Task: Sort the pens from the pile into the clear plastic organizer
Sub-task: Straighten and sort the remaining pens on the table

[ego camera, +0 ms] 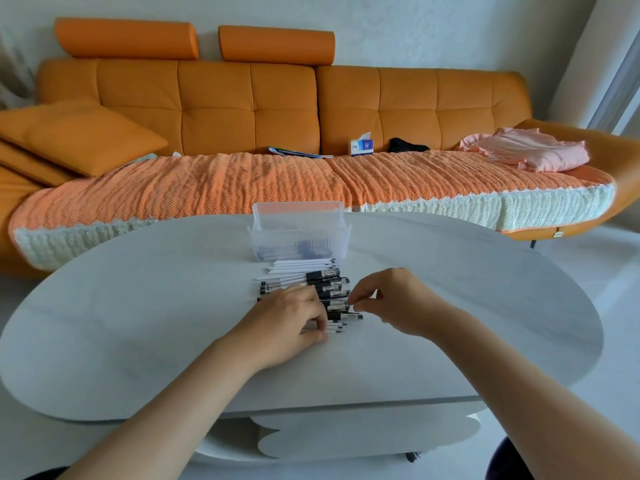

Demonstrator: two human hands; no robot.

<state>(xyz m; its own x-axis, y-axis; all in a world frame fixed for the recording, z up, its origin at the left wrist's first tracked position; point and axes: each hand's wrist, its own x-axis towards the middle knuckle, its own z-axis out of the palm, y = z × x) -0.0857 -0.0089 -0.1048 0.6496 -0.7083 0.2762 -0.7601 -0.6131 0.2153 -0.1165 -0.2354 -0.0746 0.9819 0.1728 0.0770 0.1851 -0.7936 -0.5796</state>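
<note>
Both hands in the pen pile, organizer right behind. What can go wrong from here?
The right hand pinches at the cap ends of the pen pile; pulling one out may drag neighbours and roll them across the smooth table.
The left hand covers the near pens, so it may lift several at once and drop some.
The clear plastic organizer stands close behind the pile, toward the table's far edge; a forward push could shove it.
</note>
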